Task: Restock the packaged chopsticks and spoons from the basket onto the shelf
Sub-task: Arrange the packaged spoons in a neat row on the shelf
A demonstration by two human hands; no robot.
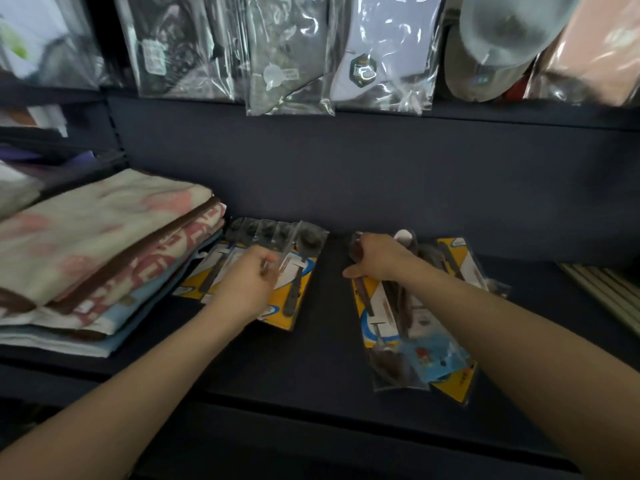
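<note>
Two groups of packaged spoons on yellow cards lie on the dark shelf [325, 341]. The left group [294, 271] is a fanned row of several packs beside the folded towels. My left hand [247, 284] rests on top of it, fingers curled and pinching a pack's edge. The right group [415, 344] is a looser pile, some packs lying lengthwise toward me. My right hand [377, 256] is at the far end of that pile, fingers closed on the top of a pack. The basket is out of view.
A stack of folded towels [104, 251] fills the shelf's left side. Bagged goods [291, 53] hang from the shelf above. A bundle of pale sticks [609, 289] lies at the far right. The front lip of the shelf [346, 414] runs below the packs.
</note>
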